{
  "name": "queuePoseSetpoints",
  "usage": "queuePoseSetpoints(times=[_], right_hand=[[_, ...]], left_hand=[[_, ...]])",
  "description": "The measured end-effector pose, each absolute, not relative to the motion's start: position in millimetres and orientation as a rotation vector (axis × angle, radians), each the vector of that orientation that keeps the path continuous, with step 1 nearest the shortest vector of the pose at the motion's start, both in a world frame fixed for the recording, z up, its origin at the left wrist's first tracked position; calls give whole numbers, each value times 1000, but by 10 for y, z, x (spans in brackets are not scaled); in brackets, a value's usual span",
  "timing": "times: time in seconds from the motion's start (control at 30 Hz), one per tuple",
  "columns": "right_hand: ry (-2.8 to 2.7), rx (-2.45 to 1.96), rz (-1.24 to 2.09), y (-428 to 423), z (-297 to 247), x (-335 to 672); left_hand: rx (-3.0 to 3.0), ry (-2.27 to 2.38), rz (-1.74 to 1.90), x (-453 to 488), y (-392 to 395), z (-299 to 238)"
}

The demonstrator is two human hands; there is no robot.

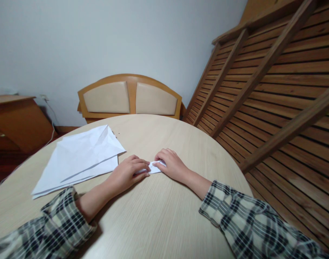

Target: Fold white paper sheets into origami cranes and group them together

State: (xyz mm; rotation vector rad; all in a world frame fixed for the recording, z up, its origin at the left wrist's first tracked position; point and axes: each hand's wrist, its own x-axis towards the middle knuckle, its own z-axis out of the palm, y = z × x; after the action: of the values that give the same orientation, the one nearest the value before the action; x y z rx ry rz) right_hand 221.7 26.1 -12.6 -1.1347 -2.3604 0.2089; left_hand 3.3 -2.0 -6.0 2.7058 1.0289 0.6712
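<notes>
A small folded piece of white paper lies on the round wooden table, between my two hands. My left hand grips its left end, with the thumb at the near edge and the fingers bent over the top. At the other end, my right hand closes on the paper, its thumb pressed on the upper face and its fingers curled along the far side. Both palms hide much of the paper, so its full folded shape does not show.
Several large white sheets, creased on top, lie stacked on the table left of my hands. Beyond the table stands a padded headboard. A slatted wooden frame leans on the right. A wooden desk stands at far left.
</notes>
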Motion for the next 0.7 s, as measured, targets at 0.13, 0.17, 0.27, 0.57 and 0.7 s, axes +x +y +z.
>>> queuePoseSetpoints(times=[0.13,0.17,0.27,0.57,0.7], right_hand=[[-2343,-1101,247,260,-126,2211],[-2339,-1086,257,258,-123,2209],[-2333,-1033,281,248,-110,2201],[-2341,-901,359,219,-77,2181],[-2339,-827,362,206,-73,2178]], left_hand=[[2758,1013,709,18,-12,-80],[2773,1017,717,13,-11,-86],[2822,1046,733,3,-14,-91],[2999,1039,630,53,-84,-10],[3039,1049,611,76,-105,12]])
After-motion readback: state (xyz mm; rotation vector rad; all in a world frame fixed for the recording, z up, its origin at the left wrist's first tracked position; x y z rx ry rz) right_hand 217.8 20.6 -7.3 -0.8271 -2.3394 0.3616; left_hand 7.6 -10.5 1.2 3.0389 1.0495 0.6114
